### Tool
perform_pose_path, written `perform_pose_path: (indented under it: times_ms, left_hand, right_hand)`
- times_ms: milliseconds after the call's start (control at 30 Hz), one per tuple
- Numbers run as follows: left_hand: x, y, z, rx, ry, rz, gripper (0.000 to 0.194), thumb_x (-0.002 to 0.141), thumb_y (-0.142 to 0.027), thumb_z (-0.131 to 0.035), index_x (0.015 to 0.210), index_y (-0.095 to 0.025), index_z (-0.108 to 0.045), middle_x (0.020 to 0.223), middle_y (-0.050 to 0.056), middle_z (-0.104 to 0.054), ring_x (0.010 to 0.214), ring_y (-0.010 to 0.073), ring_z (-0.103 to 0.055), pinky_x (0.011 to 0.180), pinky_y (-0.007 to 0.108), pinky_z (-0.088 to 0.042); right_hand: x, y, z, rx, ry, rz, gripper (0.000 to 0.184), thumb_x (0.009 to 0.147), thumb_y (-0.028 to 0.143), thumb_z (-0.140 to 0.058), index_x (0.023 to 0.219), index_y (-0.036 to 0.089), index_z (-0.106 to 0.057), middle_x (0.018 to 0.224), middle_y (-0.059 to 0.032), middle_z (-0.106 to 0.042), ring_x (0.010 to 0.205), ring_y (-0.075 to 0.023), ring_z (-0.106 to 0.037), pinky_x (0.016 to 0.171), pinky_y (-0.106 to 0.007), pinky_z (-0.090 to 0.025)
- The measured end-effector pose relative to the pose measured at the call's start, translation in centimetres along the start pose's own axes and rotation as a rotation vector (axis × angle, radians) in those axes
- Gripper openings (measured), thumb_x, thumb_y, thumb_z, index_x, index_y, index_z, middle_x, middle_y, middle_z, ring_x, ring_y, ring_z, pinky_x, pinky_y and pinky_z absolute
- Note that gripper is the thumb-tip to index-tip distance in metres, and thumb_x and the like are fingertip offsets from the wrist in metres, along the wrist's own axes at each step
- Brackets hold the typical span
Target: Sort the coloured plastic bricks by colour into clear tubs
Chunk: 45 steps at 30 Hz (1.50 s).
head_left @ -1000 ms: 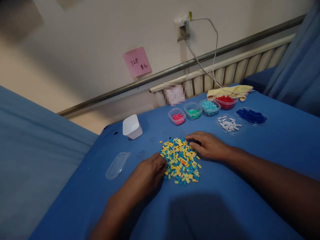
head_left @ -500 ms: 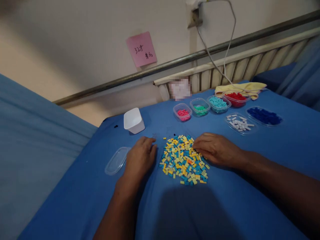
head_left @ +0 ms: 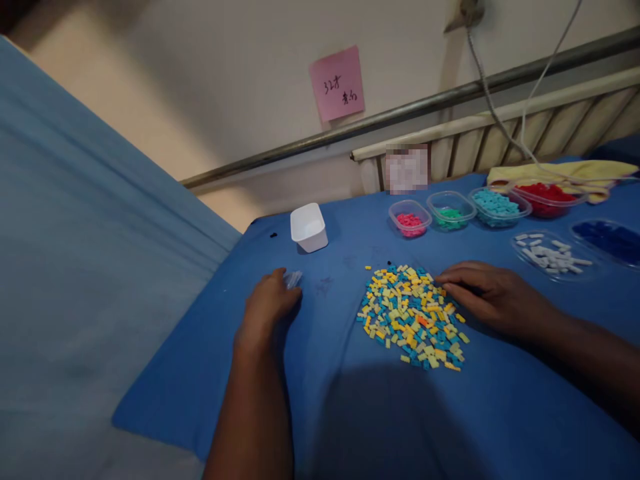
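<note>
My left hand (head_left: 270,303) is at the left of the blue cloth, its thumb and fingers closed around a clear plastic lid (head_left: 294,279). Only the lid's far end shows; the hand covers the rest. My right hand (head_left: 493,297) rests at the right edge of a spread pile of small toy bricks (head_left: 407,313), yellow, teal and a little orange. Its thumb and fingertips are pinched together beside the bricks, and anything between them is too small to make out.
A white tub (head_left: 309,228) stands at the back left. Clear tubs of pink pieces (head_left: 411,223), green pieces (head_left: 450,217), light blue pieces (head_left: 497,205) and red pieces (head_left: 547,195) line the back. White pieces (head_left: 553,257) and dark blue pieces (head_left: 613,240) lie in shallow trays at right. A yellow cloth (head_left: 565,172) lies behind.
The view has swung left, so the scene sits further right. My left hand has moved left onto the clear lid and closed on it. My right hand has drawn slightly back from the bricks.
</note>
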State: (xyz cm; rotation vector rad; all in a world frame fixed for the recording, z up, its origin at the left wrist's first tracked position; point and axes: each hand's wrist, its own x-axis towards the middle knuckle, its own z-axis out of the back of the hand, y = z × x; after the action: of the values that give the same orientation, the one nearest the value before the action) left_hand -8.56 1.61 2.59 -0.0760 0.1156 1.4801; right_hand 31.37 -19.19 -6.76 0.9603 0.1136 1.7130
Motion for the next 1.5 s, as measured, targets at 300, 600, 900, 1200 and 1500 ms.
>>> perform_pose_path:
  times_ms: [300,600,900,1200,1500]
  left_hand:
    - [1.2,-0.3,-1.1,-0.072,-0.040,-0.155,0.070,0.102,-0.066,-0.054,0.152,-0.019,-0.069,0.161,0.021,-0.065,0.150,0.0413,-0.061,0.120,0.050,-0.048]
    - [1.3,-2.2,0.1,-0.130,-0.257,-0.188,0.060,0.099,-0.051,-0.055,0.141,-0.013,-0.075,0.134,0.024,-0.076,0.133,0.0418,-0.067,0.114,0.052,-0.051]
    - [2.4,-3.0,-0.1,-0.236,-0.274,-0.179,0.059,0.091,-0.052,-0.054,0.126,-0.007,-0.071,0.129,0.028,-0.075,0.125,0.0444,-0.069,0.105,0.053,-0.055]
    - [-1.1,-6.1,1.4,-0.410,-0.291,-0.324,0.025,0.099,-0.041,-0.046,0.109,-0.025,-0.062,0.125,0.016,-0.075,0.119,0.0368,-0.070,0.104,0.051,-0.054]
    - [-1.0,-7.3,0.6,-0.351,-0.289,-0.221,0.031,0.097,-0.051,-0.048,0.102,-0.022,-0.059,0.109,0.013,-0.072,0.106,0.0342,-0.071,0.087,0.043,-0.053]
  right_hand:
    - [0.8,0.7,0.2,0.023,0.001,0.002,0.020,0.108,0.025,-0.063,0.115,0.023,-0.082,0.110,-0.0089,-0.086,0.099,-0.0253,-0.081,0.089,-0.042,-0.067]
    - [1.2,0.5,0.0,0.050,-0.010,0.040,0.017,0.109,0.022,-0.064,0.115,0.023,-0.080,0.108,-0.0080,-0.085,0.098,-0.0233,-0.080,0.088,-0.039,-0.064]
    - [1.8,0.9,-0.2,0.064,-0.028,0.067,0.015,0.110,0.021,-0.064,0.114,0.021,-0.078,0.106,-0.0087,-0.084,0.097,-0.0231,-0.078,0.088,-0.040,-0.062]
    - [2.1,4.5,-0.1,0.063,-0.056,0.243,0.021,0.109,0.015,-0.062,0.125,0.021,-0.073,0.111,-0.0103,-0.083,0.099,-0.0240,-0.076,0.088,-0.042,-0.062]
    - [1.8,6.2,-0.5,0.031,0.086,0.351,0.018,0.108,0.014,-0.060,0.120,0.019,-0.073,0.107,-0.0089,-0.082,0.093,-0.0231,-0.073,0.084,-0.040,-0.058]
